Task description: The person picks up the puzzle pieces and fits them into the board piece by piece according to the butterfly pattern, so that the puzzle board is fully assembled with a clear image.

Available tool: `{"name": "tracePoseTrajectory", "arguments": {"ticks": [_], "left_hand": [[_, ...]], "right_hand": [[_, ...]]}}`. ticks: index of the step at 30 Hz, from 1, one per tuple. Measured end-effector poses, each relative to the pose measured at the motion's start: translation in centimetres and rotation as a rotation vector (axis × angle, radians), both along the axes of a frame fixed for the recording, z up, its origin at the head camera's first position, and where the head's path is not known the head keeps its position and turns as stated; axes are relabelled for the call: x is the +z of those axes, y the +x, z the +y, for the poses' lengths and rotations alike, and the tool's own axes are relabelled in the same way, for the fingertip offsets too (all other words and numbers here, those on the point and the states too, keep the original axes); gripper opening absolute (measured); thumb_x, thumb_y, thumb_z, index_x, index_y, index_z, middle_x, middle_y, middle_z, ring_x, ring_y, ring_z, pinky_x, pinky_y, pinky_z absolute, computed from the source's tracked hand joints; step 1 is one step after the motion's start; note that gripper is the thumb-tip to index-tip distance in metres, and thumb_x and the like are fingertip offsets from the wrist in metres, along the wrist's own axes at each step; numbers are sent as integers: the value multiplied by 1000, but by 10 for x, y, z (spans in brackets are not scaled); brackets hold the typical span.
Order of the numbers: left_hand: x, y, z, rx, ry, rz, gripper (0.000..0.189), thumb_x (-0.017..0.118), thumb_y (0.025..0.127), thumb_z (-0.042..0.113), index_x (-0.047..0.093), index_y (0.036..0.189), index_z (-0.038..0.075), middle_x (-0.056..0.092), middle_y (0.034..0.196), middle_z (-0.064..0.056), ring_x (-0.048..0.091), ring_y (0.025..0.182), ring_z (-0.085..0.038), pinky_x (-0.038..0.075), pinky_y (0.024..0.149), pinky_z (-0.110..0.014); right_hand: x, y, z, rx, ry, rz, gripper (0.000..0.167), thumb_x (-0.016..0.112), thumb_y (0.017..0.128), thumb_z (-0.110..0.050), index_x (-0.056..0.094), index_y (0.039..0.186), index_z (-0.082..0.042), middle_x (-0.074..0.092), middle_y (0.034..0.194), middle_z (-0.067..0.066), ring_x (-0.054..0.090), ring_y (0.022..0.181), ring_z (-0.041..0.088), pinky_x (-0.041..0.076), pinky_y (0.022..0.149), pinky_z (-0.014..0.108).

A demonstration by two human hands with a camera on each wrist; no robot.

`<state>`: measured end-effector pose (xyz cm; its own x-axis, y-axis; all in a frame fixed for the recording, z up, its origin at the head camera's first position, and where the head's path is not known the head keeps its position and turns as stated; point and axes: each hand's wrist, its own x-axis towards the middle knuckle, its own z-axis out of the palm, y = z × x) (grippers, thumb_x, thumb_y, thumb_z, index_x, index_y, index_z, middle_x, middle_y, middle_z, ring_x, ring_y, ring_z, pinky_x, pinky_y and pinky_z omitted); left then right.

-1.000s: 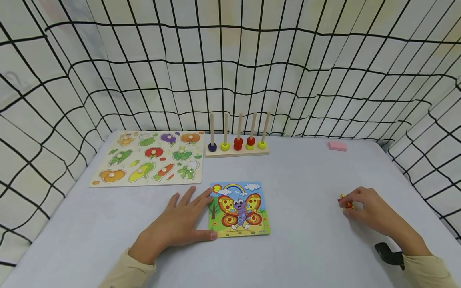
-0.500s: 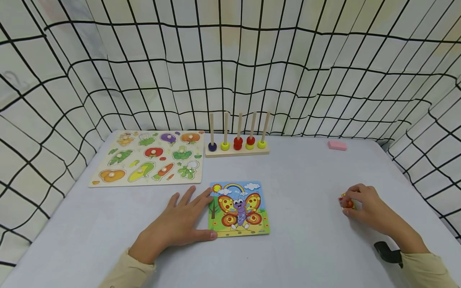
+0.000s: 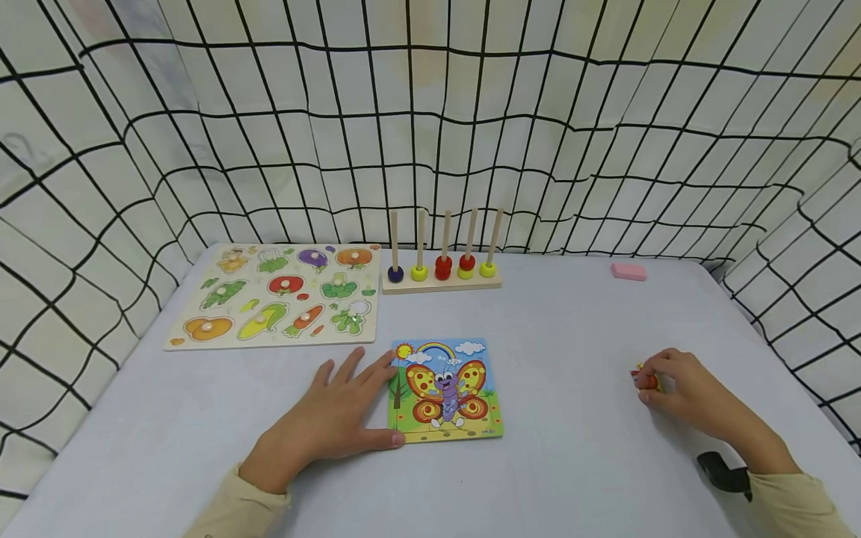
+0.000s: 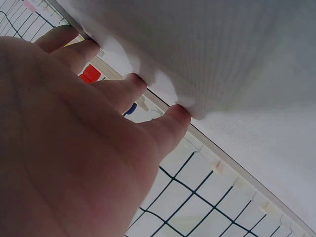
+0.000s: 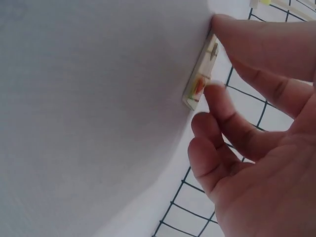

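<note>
A square board with a butterfly picture (image 3: 447,391) lies flat on the white table in the head view. My left hand (image 3: 329,418) rests spread at its left side, thumb on the lower left corner and fingertips at the upper left edge. In the left wrist view the fingers of that left hand (image 4: 84,133) are extended toward the tabletop. Far to the right, my right hand (image 3: 689,392) pinches a small red and yellow wooden piece (image 3: 651,382). The right wrist view shows the wooden piece (image 5: 199,81) flat at the table, between thumb and fingertips; its top is partly hidden from the head.
A vegetable puzzle board (image 3: 272,297) lies at the back left. Beside it stands a wooden peg stand (image 3: 442,287) with coloured rings on upright pegs. A pink block (image 3: 628,271) sits at the back right. Black netting (image 3: 430,116) surrounds the table's back and sides.
The right fingers have shifted very slightly about the small wooden piece. My left hand and the butterfly board stay in place.
</note>
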<state>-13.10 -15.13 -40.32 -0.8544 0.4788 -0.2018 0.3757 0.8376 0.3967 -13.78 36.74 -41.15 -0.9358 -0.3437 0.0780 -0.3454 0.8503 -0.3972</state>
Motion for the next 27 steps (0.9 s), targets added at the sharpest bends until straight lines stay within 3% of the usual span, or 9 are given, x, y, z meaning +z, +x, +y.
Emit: {"name": "tracePoseTrajectory", "arguments": {"ticks": [4,10,15,27], "left_hand": [[0,0,0,1,-2,2,101,78,87,69,44,163,12,24,177,-6,11,162,-45,8,122,-76],[0,0,0,1,5,-8,101,78,87,69,43,163,13,25,177,-6,11,161,-46,7,122,-77],[-1,0,0,0,0,-7,101,78,87,69,43,164,13,24,177,-5,11,161,-46,7,122,-77],[-2,-1,-1,6,-5,-3,100,79,87,68,43,164,14,24,177,-4,10,162,-45,7,122,-76]], "right_hand": [[2,1,-1,-37,-11,-50,25,87,86,0,68,98,-11,64,108,4,57,101,26,49,78,31],[3,0,0,-83,-13,-117,34,86,90,-8,70,119,-4,60,115,10,57,107,33,54,85,43],[4,-4,4,-68,-14,-149,35,86,91,-10,70,122,-4,58,121,16,57,110,38,56,86,47],[1,-12,9,-47,-31,-174,37,89,87,-8,62,112,-6,55,109,10,52,103,28,52,77,29]]}}
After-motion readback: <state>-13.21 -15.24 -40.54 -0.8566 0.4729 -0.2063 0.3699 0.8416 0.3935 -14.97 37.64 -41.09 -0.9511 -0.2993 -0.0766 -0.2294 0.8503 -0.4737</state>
